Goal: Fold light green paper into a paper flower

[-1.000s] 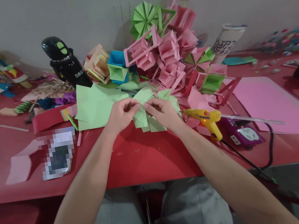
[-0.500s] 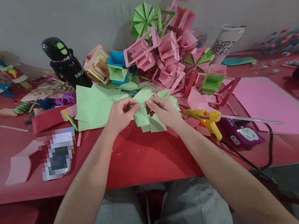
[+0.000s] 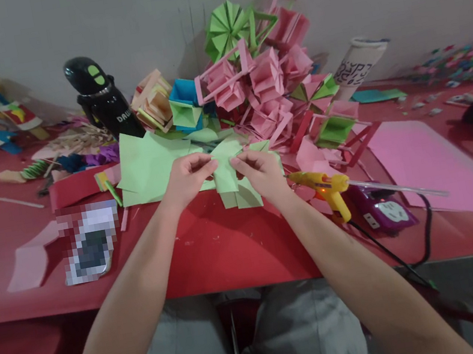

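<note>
As both hands (image 3: 189, 180) (image 3: 262, 173) pinch green paper (image 3: 226, 179), a glue gun (image 3: 323, 183) lies near pink papercraft (image 3: 266, 76).

paper piece (image 3: 225, 177): pale green, roughly rectangular | lower edge toward the person | between left hand (image 3: 191, 177) and right hand (image 3: 259, 173), overlapping more green pieces (image 3: 249, 196)
</note>
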`<state>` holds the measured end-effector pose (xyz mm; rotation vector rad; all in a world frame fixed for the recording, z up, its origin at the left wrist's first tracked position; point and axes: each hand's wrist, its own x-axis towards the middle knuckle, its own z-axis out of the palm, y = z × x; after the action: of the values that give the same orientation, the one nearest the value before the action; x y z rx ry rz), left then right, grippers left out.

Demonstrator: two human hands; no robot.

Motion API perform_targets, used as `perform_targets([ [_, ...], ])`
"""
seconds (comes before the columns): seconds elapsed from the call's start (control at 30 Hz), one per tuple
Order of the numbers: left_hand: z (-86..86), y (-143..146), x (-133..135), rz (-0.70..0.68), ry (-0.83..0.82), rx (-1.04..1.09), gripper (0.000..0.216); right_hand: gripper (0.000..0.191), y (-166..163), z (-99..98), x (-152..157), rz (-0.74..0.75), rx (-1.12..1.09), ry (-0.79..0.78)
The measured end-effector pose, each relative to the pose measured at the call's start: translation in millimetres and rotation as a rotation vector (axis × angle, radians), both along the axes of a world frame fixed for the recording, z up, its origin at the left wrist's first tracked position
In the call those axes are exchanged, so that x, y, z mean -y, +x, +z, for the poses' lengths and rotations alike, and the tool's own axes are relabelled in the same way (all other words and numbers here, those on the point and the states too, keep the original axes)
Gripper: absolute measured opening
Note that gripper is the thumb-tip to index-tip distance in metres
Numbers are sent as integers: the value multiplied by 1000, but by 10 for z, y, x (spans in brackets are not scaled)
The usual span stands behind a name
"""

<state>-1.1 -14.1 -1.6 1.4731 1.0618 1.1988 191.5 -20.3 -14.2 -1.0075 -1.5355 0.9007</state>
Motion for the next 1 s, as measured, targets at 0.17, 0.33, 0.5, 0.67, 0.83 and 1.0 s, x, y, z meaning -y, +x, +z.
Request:
perform_targets([
  [0.17, 7, 3, 7, 9, 13, -12, 35, 37, -8, 1, 6, 0, 7, -7],
  [0.33, 6, 4, -4, 21, 31, -16, 34, 39, -7, 11, 16, 0, 28, -6],
  [0.5, 11, 0, -3, 35, 56, -33, 30, 41, -5, 17, 22, -23, 66, 1],
  [0.67, 19, -3, 5, 41, 87, -74, 27, 38, 0, 24, 27, -30, 91, 11],
  [0.83, 20, 0, 3, 45, 89, -81, 27, 36, 1, 42, 38, -29, 102, 20],
  [1.0, 10, 0, -5, 40, 91, -89, 29, 38, -2, 53, 41, -40, 100, 19],
])
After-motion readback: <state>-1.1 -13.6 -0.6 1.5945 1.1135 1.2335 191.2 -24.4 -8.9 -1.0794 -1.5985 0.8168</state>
